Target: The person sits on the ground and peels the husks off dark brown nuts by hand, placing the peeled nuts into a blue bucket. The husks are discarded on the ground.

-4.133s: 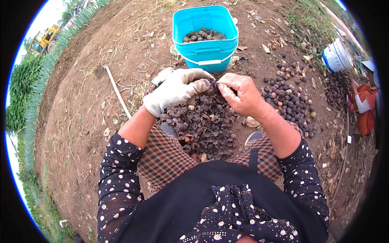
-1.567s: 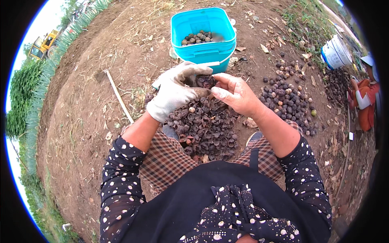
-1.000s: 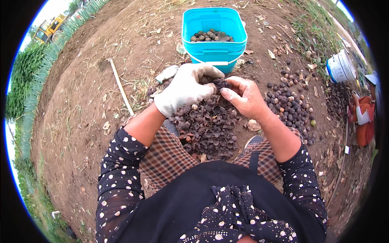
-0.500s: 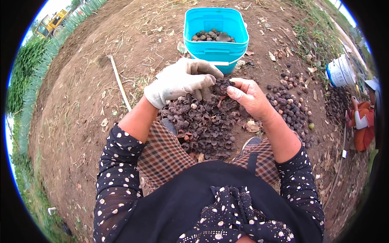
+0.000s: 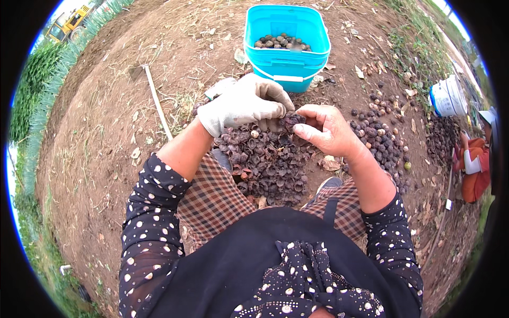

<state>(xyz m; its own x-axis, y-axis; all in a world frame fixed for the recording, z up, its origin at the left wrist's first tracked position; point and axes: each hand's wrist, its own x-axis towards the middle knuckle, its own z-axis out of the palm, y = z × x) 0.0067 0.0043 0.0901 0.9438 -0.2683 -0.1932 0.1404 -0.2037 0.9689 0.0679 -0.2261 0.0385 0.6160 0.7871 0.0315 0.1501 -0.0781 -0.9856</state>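
Observation:
Between my two hands is a walnut in a dark, shrivelled husk, held above a heap of blackened walnut husks. My left hand, in a dirty white glove, is closed with its fingertips at the walnut's left side. My bare right hand pinches the walnut's right side between thumb and fingers. The gloved fingers partly hide the walnut. Just beyond my hands stands a turquoise bucket with its handle hanging at the front. Brownish walnuts lie at its bottom.
Dark, unhusked walnuts are spread on the soil to my right. A long-handled hoe lies at left. Beyond the walnuts are a white bucket and another person in orange-red clothing. A yellow machine stands far left.
My right fingers have shifted slightly on the walnut, and both hands stay on it. The whole view has moved a little, so the bucket appears slightly higher and farther right.

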